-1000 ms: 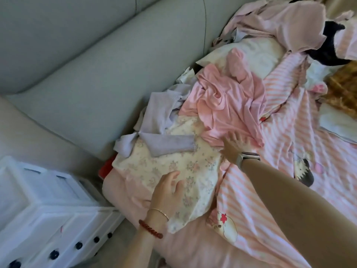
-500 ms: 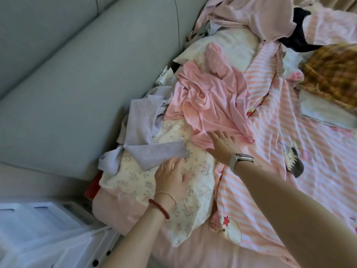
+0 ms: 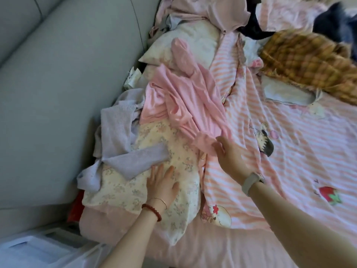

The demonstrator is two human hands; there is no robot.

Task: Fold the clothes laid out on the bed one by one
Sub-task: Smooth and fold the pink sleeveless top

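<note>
A crumpled pink garment lies on the bed, its lower end under the fingers of my right hand, which curl onto the cloth. A cream floral garment lies spread below it. My left hand rests flat on the floral cloth, fingers apart, beside a lilac knit top whose sleeve crosses the floral piece. Whether my right hand grips the pink cloth is unclear.
A grey padded headboard runs along the left. The pink striped sheet covers the bed at right. A yellow plaid garment, pale pink clothes and a pillow lie farther back. White plastic drawers stand at lower left.
My view has shifted left and up the bed. My right hand has slid right along the pink garment's lower edge. My left hand has stayed pressed on the floral cloth.
</note>
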